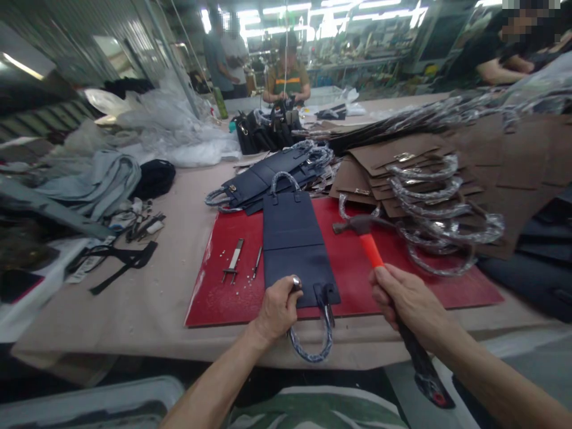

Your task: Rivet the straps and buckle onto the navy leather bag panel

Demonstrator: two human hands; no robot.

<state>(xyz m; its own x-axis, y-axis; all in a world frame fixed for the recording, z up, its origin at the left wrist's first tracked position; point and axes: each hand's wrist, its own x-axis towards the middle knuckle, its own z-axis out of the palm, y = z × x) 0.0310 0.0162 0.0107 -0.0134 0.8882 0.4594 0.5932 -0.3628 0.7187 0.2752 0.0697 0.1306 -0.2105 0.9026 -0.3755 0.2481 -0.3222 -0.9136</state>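
A flat navy bag panel [292, 241] with wrapped handles at both ends lies on a red cutting mat [402, 268]. My left hand [277, 310] is closed on a small metal punch [297, 281] standing upright at the panel's near edge. My right hand [404, 298] grips a hammer [364, 229] by its orange and black handle, with the head raised above the mat to the right of the panel. The near handle [313, 348] hangs over the table edge.
Two metal tools [235, 261] lie on the mat's left. More navy panels [263, 179] and a stack of brown panels with wrapped handles [429, 179] sit behind and to the right. Fabric and scissors lie at left. Other people stand at the far end.
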